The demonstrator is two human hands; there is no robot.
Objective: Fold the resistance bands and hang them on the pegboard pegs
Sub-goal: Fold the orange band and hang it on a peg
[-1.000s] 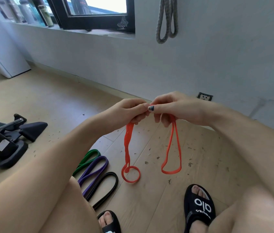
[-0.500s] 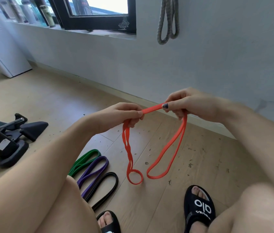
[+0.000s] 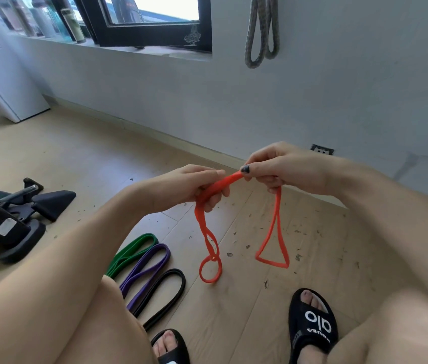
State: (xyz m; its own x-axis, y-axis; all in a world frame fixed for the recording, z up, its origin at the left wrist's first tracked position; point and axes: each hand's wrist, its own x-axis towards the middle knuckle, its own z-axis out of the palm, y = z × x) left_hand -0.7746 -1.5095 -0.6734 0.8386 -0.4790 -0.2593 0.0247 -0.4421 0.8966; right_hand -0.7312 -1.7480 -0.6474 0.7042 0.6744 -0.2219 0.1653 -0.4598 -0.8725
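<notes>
An orange resistance band (image 3: 273, 229) is stretched between both hands above the wooden floor. My left hand (image 3: 194, 185) grips one bunched part of it, and a twisted loop dangles below that hand. My right hand (image 3: 284, 166) pinches the band between thumb and fingers, with a second loop hanging under it. On the floor by my left leg lie a green band (image 3: 131, 252), a purple band (image 3: 147, 269) and a black band (image 3: 165, 295). A grey band (image 3: 261, 32) hangs folded on the wall above. No pegboard is in view.
The black base of exercise equipment (image 3: 10, 216) stands on the floor at the left. A window sill with several bottles (image 3: 73, 24) runs along the back wall. A wall socket (image 3: 322, 150) sits low behind my right hand. My sandalled feet (image 3: 312, 327) are at the bottom.
The hands first drew apart and stretched the band's top part, then came closer again. The right loop swung from slanting leftward to hanging straight down.
</notes>
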